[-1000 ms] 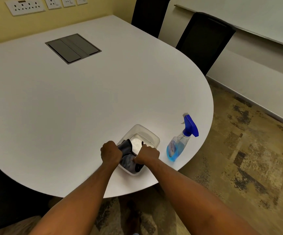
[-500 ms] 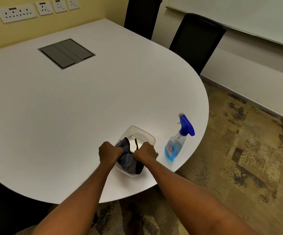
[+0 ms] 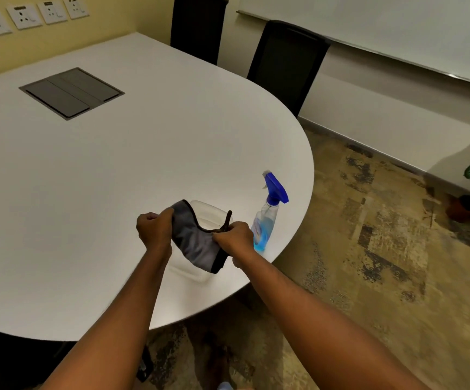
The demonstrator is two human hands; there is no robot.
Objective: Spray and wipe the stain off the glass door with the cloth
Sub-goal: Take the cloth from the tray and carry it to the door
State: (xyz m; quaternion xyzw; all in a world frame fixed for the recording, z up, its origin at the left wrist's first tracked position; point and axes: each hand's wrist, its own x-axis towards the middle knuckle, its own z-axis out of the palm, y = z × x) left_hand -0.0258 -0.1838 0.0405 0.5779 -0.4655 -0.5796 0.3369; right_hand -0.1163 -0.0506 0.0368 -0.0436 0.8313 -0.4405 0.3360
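Meeting room setup: big white table, black chairs behind it, patterned carpet, no glass door anywhere in view. Both hands are up over a clear tub near the table's rounded edge, holding the grey cloth stretched between them. Left hand is pinched shut on one corner, right hand is clamped on the opposite dark-trimmed edge, so the cloth hangs slack in the middle, clear of the tub.

Key thing for the next move, I'd guess: the spray bottle stands upright just to the right of the right hand, nearly touching it. The right hand is way closer, so it makes sense to let the left keep the cloth and grab the bottle with the right.
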